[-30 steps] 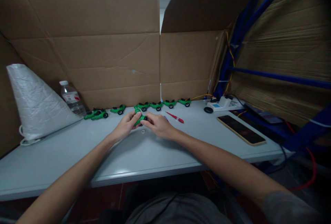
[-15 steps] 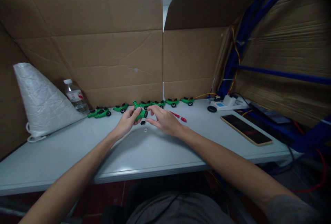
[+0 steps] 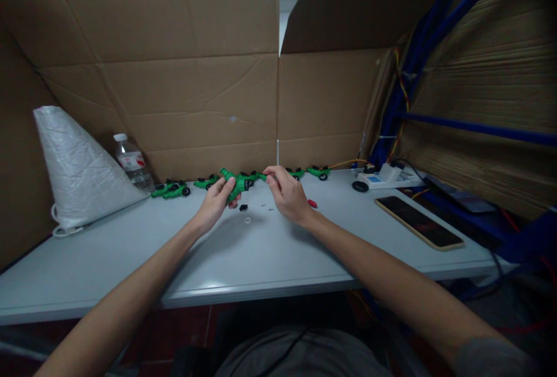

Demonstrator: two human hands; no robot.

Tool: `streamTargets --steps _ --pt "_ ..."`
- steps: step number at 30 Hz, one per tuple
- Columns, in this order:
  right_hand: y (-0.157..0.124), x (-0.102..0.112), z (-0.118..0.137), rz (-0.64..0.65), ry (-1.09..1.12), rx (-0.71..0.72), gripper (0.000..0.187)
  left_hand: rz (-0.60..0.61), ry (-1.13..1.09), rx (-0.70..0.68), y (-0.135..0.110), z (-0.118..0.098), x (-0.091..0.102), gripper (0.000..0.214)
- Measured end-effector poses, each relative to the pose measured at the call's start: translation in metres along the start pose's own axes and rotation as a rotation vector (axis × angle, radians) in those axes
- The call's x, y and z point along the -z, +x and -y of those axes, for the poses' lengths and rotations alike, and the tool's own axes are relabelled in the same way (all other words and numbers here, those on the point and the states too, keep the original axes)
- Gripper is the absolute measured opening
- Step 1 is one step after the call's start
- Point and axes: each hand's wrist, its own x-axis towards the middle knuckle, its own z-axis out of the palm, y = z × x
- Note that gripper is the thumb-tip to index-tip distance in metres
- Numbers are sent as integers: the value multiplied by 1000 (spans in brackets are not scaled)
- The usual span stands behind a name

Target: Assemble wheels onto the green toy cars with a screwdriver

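My left hand (image 3: 216, 200) is closed around a green branched hose connector (image 3: 236, 185) with a dark round opening facing right. To its right, my right hand (image 3: 287, 194) is apart from the connector, thumb and fingertips pinched together; whatever they hold is too small to make out. On the table below lie a small black piece (image 3: 243, 207), a pale ring (image 3: 248, 220) and tiny metal bits (image 3: 270, 209), perhaps screws. The red handle end of a screwdriver (image 3: 312, 203) shows beside my right wrist, the rest covered by that hand.
More green connectors with black tops (image 3: 319, 173) line the table's back edge. At left stand a white wrapped cone-shaped bundle (image 3: 78, 174) and a water bottle (image 3: 133, 162). At right lie a phone (image 3: 418, 221), a black ring (image 3: 360, 186) and a power strip (image 3: 389, 177). Cardboard (image 3: 209, 87) walls the back.
My right hand has drawn away from the connector, to the right and slightly up, its fingers now pinched. The connector in my left hand has turned a little. Tiny metal bits now show on the table.
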Motion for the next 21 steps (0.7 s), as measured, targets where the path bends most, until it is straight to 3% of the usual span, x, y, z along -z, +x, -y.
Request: streamTargets --steps 7,15,21 --pt "-5 -3 8 217 29 131 44 28 8 0 -2 -3 -2 41" --pt "-7 -6 9 233 -33 187 37 148 40 73 -6 0 -2 42" --pt "-6 -5 12 274 -133 265 29 174 74 83 -7 1 -3 41"
